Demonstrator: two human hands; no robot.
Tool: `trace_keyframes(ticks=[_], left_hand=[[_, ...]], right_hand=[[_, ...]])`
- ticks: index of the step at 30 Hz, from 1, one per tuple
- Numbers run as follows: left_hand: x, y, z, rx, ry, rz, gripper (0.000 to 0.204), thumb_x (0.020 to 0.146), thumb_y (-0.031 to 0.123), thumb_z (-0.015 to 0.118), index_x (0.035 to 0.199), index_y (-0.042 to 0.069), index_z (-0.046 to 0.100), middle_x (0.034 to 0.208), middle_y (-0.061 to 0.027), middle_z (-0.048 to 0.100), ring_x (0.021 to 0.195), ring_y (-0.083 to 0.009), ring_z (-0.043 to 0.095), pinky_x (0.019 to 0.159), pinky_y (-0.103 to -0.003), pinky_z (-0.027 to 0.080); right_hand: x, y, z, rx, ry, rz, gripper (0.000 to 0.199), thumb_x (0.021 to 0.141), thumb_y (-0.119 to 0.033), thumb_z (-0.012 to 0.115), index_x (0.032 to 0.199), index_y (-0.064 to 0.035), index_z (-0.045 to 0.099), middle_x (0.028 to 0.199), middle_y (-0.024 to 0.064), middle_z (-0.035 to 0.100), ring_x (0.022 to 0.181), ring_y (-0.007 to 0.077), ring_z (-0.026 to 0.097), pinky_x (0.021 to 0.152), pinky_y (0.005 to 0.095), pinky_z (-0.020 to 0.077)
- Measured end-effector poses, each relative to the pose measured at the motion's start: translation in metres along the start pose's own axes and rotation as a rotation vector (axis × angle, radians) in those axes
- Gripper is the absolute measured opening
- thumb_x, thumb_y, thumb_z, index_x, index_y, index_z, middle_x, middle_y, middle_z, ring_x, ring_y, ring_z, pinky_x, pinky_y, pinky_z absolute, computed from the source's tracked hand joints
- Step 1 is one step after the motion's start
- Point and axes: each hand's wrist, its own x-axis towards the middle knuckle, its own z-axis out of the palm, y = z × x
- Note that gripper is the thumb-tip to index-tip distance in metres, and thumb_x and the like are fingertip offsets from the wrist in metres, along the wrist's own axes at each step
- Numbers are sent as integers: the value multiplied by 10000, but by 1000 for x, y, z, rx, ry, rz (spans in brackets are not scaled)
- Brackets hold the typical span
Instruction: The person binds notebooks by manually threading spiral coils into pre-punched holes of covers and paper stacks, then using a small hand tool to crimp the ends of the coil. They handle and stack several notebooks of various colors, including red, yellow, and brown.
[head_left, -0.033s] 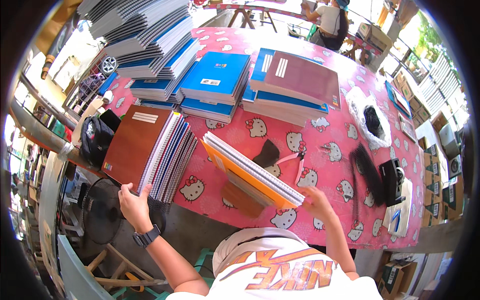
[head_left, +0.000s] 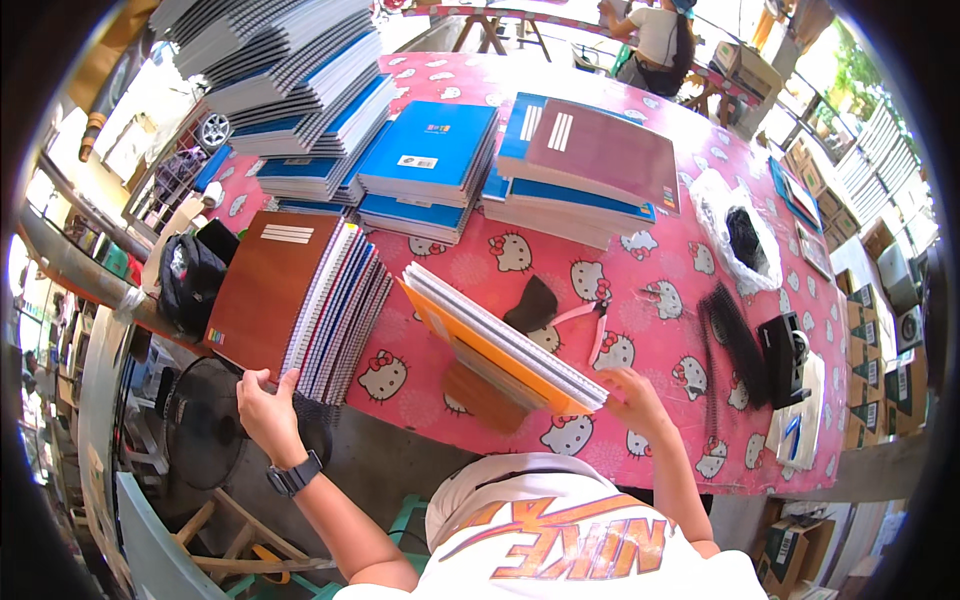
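A stack of spiral notebooks with a brown cover (head_left: 265,285) on top lies at the left, its bound edges facing right. My left hand (head_left: 268,410) grips the near end of this stack, thumb by the spirals and fingers at the brown cover's edge. In front of me a few notebooks with an orange cover (head_left: 440,310) stand tilted on edge, pages and spirals upward. My right hand (head_left: 635,400) holds their near right end; some fingertips are hidden behind it. Beneath them, a brown flat piece (head_left: 485,395) shows on the table.
Blue notebooks (head_left: 430,150) and a maroon-topped stack (head_left: 610,155) stand farther back, beside a tall leaning pile (head_left: 285,80). Pink-handled pliers (head_left: 600,325), black spiral coils (head_left: 735,345), a black punch-like device (head_left: 783,360) and a plastic bag (head_left: 735,235) lie rightward. Another person (head_left: 655,45) works beyond.
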Motion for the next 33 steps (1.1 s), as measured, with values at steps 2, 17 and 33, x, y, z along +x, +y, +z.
trace_keyframes(ticks=[2, 17, 33], left_hand=[[-3, -3, 3, -98, 16, 47, 336, 698, 243, 780, 840, 15, 578, 815, -104, 584, 706, -259, 599, 640, -377, 472], [-74, 130, -23, -602, 43, 873, 840, 780, 436, 683, 1410, 68, 267, 1466, -158, 269, 1308, -369, 321, 1089, -543, 132], [-154, 211, 30, -689, -199, 1133, 268, 788, 250, 593, 1035, 155, 638, 931, 20, 580, 1061, -163, 530, 1032, -675, -34]], right_hand=[[1, -3, -4, -17, 38, -20, 317, 760, -110, 670, 1064, -46, 607, 998, 159, 623, 963, 337, 584, 810, 391, 480], [-23, 131, -76, -666, 832, 452, 280, 765, -256, 686, 943, -48, 630, 942, 120, 609, 908, 312, 548, 801, 398, 465], [-30, 69, -109, -232, 734, 258, 314, 784, 4, 505, 1095, -39, 482, 834, 148, 559, 785, 349, 564, 727, 420, 460]])
